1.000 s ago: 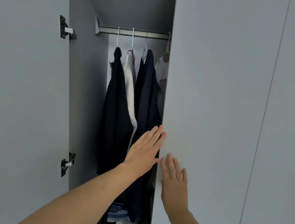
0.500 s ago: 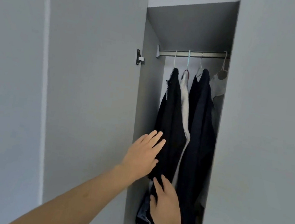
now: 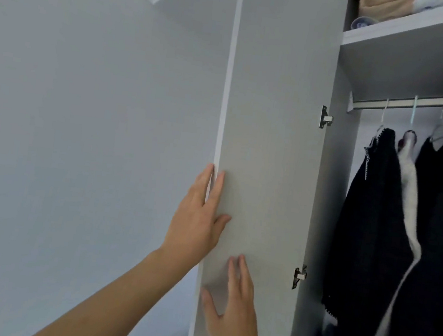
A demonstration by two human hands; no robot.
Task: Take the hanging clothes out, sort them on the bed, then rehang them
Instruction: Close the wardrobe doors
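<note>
Hanging clothes (image 3: 390, 228): three garments counted on the rail (image 3: 421, 103) at 3 o'clock, inside the open wardrobe. Two dark garments (image 3: 368, 226), one white garment (image 3: 410, 206) between them. Three hanger hooks visible, one of them pale blue (image 3: 414, 112). Folded fabric heaped below at 5 o'clock, count not determinable. Door (image 3: 269, 145): one, swung open, two metal hinges (image 3: 325, 117) on its inner edge. Left hand (image 3: 197, 220): fingers straight and spread, laid flat at the door's outer edge at 7 o'clock, holding nothing. Right hand (image 3: 234, 315): fingers straight, palm toward the door face at 6 o'clock, holding nothing. Shelf (image 3: 412, 32) at 1 o'clock: beige folded cloth (image 3: 382, 5) plus one small patterned item. No readable writing or brand.
</note>
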